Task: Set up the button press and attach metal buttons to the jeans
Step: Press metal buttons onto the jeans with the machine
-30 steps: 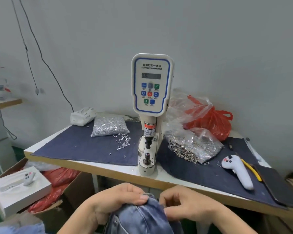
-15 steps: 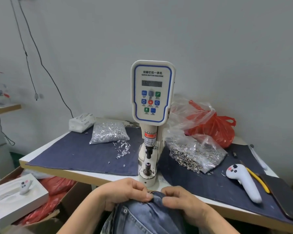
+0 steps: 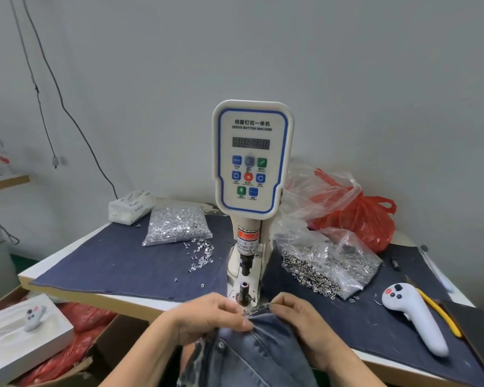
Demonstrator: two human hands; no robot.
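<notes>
The white servo button machine (image 3: 252, 157) stands mid-table, its lower die post (image 3: 244, 291) just beyond my hands. Blue jeans (image 3: 260, 356) are bunched at the table's front edge. My left hand (image 3: 207, 317) pinches the denim's top edge on the left, and my right hand (image 3: 299, 317) pinches it on the right, right in front of the die. A clear bag of silver tacks (image 3: 178, 226) lies left of the machine, with loose tacks (image 3: 201, 254) spilled beside it. An open bag of dark metal buttons (image 3: 327, 263) lies to the right.
A dark denim cloth (image 3: 123, 263) covers the table. A white handheld controller (image 3: 415, 317), yellow-handled pliers (image 3: 439, 314) and a dark flat thing sit at right. Red plastic bag (image 3: 358, 219) behind. A tissue pack (image 3: 129, 206) at back left. A white box (image 3: 23, 333) on red bags below left.
Both hands have carried the jeans edge up and forward, from below the table edge to the base of the machine's lower die. The view has tilted down.
</notes>
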